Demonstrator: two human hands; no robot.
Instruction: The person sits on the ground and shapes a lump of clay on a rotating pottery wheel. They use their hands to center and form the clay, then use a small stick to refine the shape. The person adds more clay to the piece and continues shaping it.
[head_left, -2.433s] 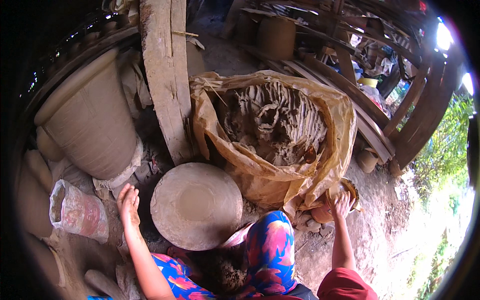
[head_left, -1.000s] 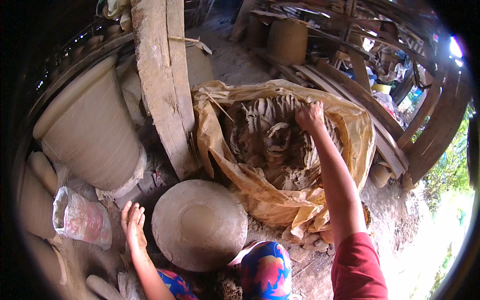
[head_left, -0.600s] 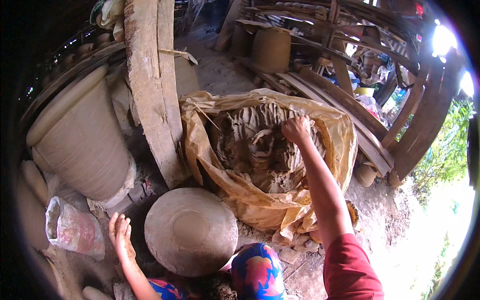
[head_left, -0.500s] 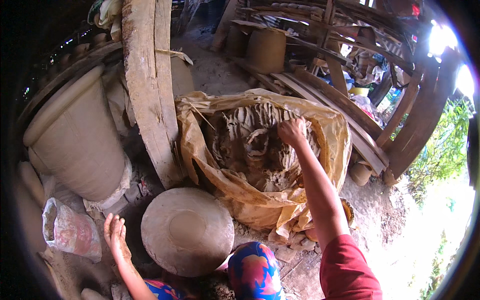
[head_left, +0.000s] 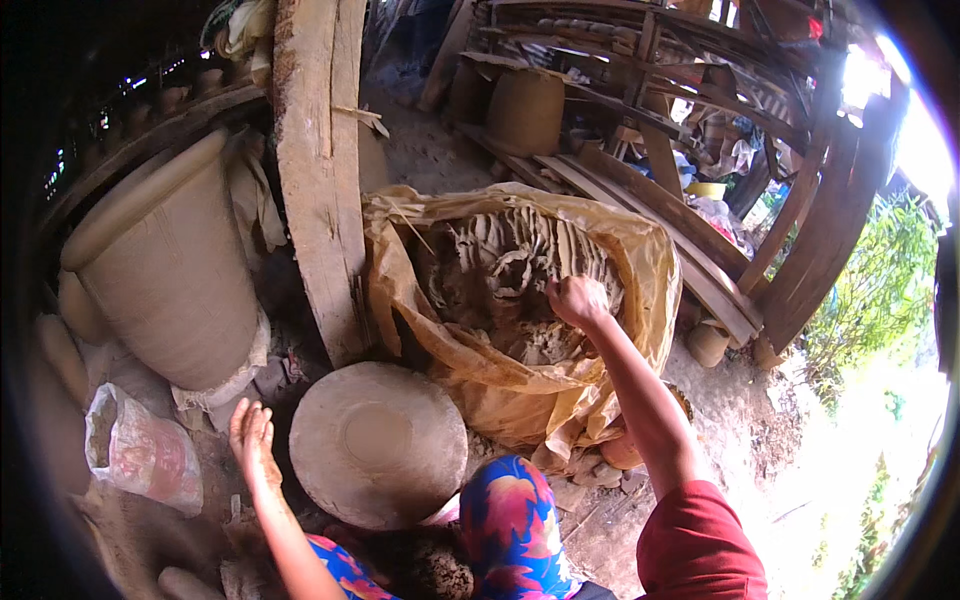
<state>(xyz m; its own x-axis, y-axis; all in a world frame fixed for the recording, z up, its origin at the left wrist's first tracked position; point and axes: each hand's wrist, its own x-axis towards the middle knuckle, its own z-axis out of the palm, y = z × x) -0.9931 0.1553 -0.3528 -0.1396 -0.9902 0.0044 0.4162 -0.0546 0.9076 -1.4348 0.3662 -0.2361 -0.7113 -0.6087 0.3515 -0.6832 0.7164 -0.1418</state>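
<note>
A wide crumpled tan plastic bag point(head_left: 397, 330) holds a dark mass of ridged, sliced clay point(head_left: 480, 265). My right hand point(head_left: 578, 298) is curled over the middle right of this clay, fingers bent downward; whatever lies inside them is hidden. A round grey disc with a shallow central ring point(head_left: 420, 475) rests between me and the bag. Just left of the disc, my left hand point(head_left: 255, 438) is raised with fingers stretched and nothing held. My patterned knee point(head_left: 505, 515) is below the disc.
A large clay pot point(head_left: 170, 300) and a printed sack point(head_left: 150, 465) stand at left. A wooden post point(head_left: 315, 180) rises behind the disc. Planks point(head_left: 650, 230) run along the bag's right, beside a small pot point(head_left: 707, 342). A jar point(head_left: 623, 449) is tucked by the bag's near-right corner.
My right hand left the jar at lower right for the clay in the bag, then shifted nearer and slightly left. My left hand stays open beside the disc.
</note>
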